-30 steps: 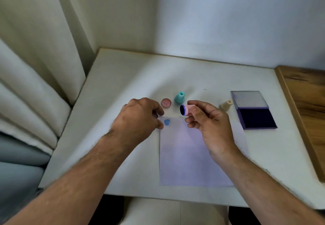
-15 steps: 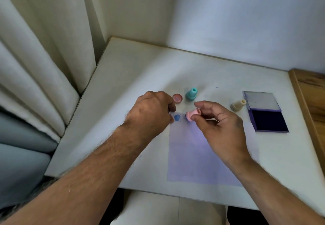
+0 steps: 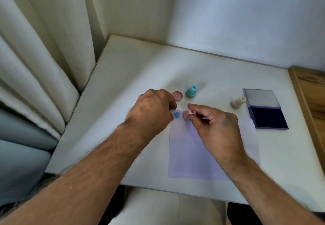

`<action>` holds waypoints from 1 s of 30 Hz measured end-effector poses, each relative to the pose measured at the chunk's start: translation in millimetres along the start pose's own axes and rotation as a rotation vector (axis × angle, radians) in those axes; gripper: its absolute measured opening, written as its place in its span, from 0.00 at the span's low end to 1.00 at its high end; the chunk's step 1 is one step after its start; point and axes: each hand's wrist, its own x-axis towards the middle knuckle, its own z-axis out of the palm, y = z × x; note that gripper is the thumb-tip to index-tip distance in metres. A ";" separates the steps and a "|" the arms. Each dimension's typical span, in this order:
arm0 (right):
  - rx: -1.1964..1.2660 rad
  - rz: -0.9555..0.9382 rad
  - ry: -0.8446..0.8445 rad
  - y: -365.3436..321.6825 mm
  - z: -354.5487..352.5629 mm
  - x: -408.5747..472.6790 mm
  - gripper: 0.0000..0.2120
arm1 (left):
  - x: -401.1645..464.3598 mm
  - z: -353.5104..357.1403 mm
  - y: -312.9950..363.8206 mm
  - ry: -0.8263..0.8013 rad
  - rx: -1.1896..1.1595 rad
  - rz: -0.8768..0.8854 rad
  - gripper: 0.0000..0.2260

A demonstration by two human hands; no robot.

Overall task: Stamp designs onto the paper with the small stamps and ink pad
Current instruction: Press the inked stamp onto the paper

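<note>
The right hand (image 3: 218, 129) pinched a small pink plastic stamp (image 3: 189, 113) on the pale lilac paper sheet (image 3: 190, 151); the left hand (image 3: 153, 110), fingers curled, pressed the sheet's far corner beside a blue print (image 3: 177, 114).

No readable words, numbers or brand marks anywhere, a blue blob-shaped print (image 3: 177, 114) on the paper (image 3: 193, 151) with no lettering, ink pad (image 3: 268, 117) lid and stamps bare of legible labels
</note>
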 end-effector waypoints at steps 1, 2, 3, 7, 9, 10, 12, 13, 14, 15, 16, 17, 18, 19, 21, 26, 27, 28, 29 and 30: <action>-0.016 -0.003 -0.004 -1.5 0.4 0.0 0.13 | -0.4 0.2 0.3 0.004 -0.001 0.002 0.10; -0.034 -0.009 -0.006 -3.0 0.6 0.1 0.13 | -0.7 0.0 0.9 0.006 -0.001 0.005 0.10; -0.052 -0.016 -0.006 -4.3 0.5 0.3 0.13 | -0.9 -0.4 1.4 0.007 0.002 0.006 0.11; -0.072 0.000 -0.029 -7.0 0.0 0.4 0.14 | -0.8 -1.8 3.0 -0.005 0.011 -0.001 0.10; -0.101 -0.007 -0.032 -6.8 1.6 2.2 0.14 | -0.6 -1.9 3.9 -0.009 0.007 -0.012 0.10; -0.123 -0.012 -0.030 -6.7 2.8 3.1 0.13 | -0.5 -1.9 4.4 -0.008 0.005 -0.017 0.10; -0.160 -0.014 -0.030 -7.1 4.9 4.9 0.11 | -0.4 -2.0 4.9 -0.008 0.006 -0.020 0.10; -0.169 -0.017 -0.030 -7.0 5.5 5.9 0.11 | -0.2 -2.2 5.0 -0.012 0.006 -0.023 0.10; -0.176 -0.018 -0.032 -7.1 5.7 6.4 0.10 | -0.2 -2.5 5.2 -0.018 0.005 -0.027 0.11; -0.182 -0.014 -0.036 -7.6 5.5 7.1 0.09 | 0.1 -3.0 5.8 -0.022 0.004 -0.031 0.11; -0.187 -0.007 -0.042 -7.5 5.1 7.7 0.09 | 0.3 -3.3 6.2 -0.023 0.004 -0.034 0.11; -0.188 0.001 -0.048 -7.6 4.7 8.2 0.09 | 0.5 -3.5 6.9 -0.024 0.004 -0.035 0.11; -0.188 0.010 -0.053 -7.3 4.2 8.6 0.09 | 0.7 -3.7 7.5 -0.025 0.003 -0.036 0.11; -0.187 0.019 -0.059 -7.2 3.8 8.8 0.10 | 0.5 -3.8 7.6 -0.025 0.002 -0.036 0.11; -0.190 0.042 -0.084 -7.5 2.6 9.6 0.10 | 0.0 -4.4 7.8 -0.024 -0.004 -0.042 0.10; -0.199 0.057 -0.118 -9.9 1.0 11.0 0.11 | -0.6 -5.3 8.6 -0.025 -0.011 -0.053 0.10; -0.200 0.050 -0.116 -10.1 0.9 11.6 0.11 | -0.3 -5.2 8.7 -0.026 -0.013 -0.054 0.10; -0.199 0.047 -0.119 -10.5 0.5 11.8 0.11 | -0.2 -5.3 8.7 -0.025 -0.016 -0.054 0.10; -0.200 0.051 -0.129 -10.7 0.1 11.8 0.11 | -0.2 -5.1 8.6 -0.023 -0.018 -0.053 0.10; -0.197 0.060 -0.140 -11.5 -0.6 12.0 0.11 | 0.0 -5.2 8.7 -0.021 -0.018 -0.052 0.09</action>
